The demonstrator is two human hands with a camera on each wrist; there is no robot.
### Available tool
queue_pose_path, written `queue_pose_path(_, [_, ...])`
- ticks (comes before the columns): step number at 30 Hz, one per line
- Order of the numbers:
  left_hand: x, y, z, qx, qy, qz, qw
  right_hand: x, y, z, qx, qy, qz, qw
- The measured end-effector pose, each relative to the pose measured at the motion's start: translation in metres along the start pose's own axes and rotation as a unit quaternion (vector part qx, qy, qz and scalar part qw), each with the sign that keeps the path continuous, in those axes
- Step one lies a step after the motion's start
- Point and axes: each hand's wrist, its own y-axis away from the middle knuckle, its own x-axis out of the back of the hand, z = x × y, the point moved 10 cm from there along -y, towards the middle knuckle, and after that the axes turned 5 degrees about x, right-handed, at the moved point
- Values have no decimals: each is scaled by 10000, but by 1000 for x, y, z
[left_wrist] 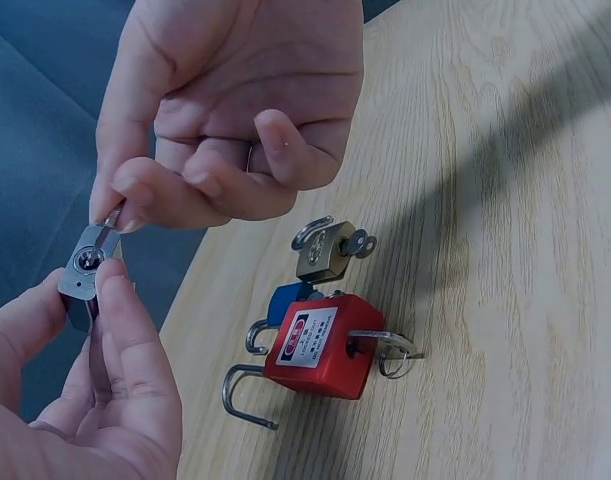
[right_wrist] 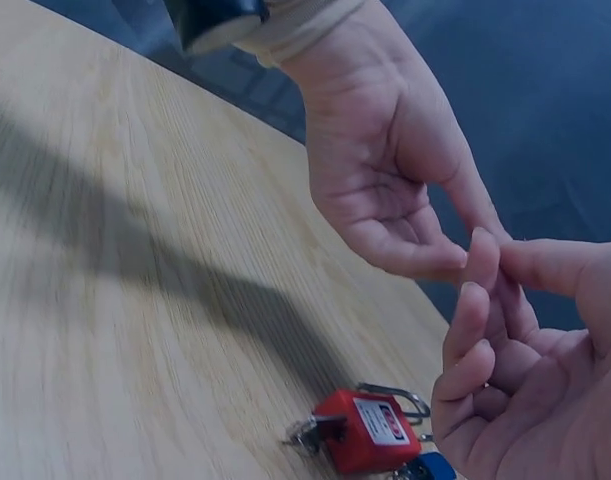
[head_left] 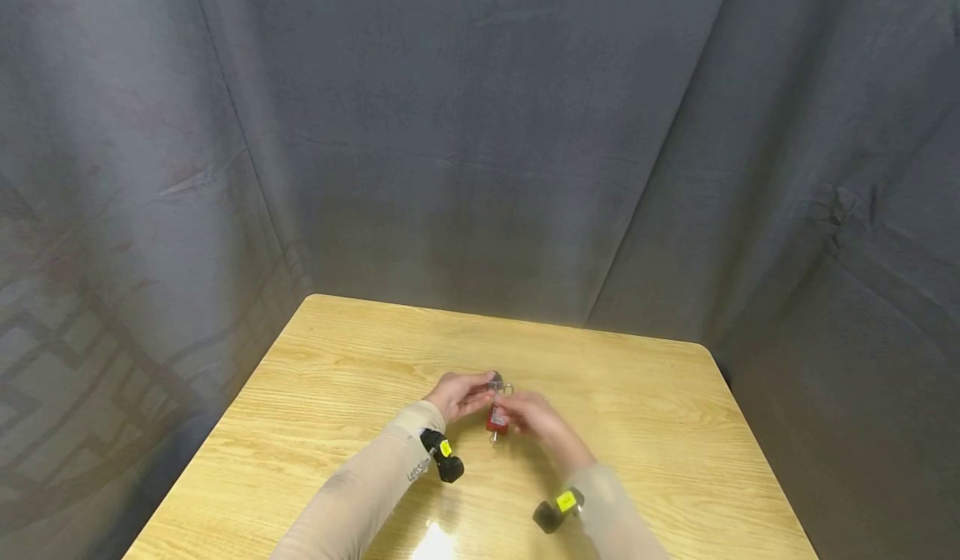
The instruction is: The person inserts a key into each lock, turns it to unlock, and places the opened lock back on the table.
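My left hand (head_left: pixel 459 395) holds a small grey metal padlock (left_wrist: pixel 80 285) between thumb and fingers, its round keyhole showing in the left wrist view. Thumb and forefinger of my right hand (head_left: pixel 531 414) pinch a small key (left_wrist: pixel 109 228) at the keyhole's edge; I cannot tell how far it is inserted. Below the hands a red padlock (left_wrist: pixel 320 345) with a white label lies on the table, its shackle out and a key with a ring in it. Beside it are a blue padlock (left_wrist: pixel 287 298) and a brass padlock (left_wrist: pixel 325 255). In the right wrist view the fingers hide the grey padlock.
The light wooden table (head_left: pixel 360 343) carries the padlocks near its middle. Two small keys (left_wrist: pixel 361 243) sit at the brass padlock. Grey curtains (head_left: pixel 480 127) hang behind the table and at both sides.
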Motion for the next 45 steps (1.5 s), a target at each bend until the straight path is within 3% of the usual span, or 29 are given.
queue_pose_path(12, [4, 1, 8, -174, -557, 130, 9982, -3, 1, 6, -413, -1297, 637, 9886])
queue_pose_path(20, [8, 1, 9, -245, -751, 218, 9966, -10, 1, 4, -265, -1485, 771, 9855])
queue_pose_path(30, [3, 4, 9, -223, -988, 49, 9948, -7, 0, 2, -308, -1442, 1245, 9812])
queue_pose_path(37, [5, 5, 14, -360, -997, 98, 9943, -9, -4, 1, -276, -1497, 1093, 9823])
queue_pose_path(41, [5, 5, 16, -426, -954, 76, 9945, -9, -6, -2, -63, -1209, 898, 9886])
queue_pose_path(45, [5, 5, 16, -447, -842, 61, 9954, -6, -8, -10, 270, -424, 780, 9957])
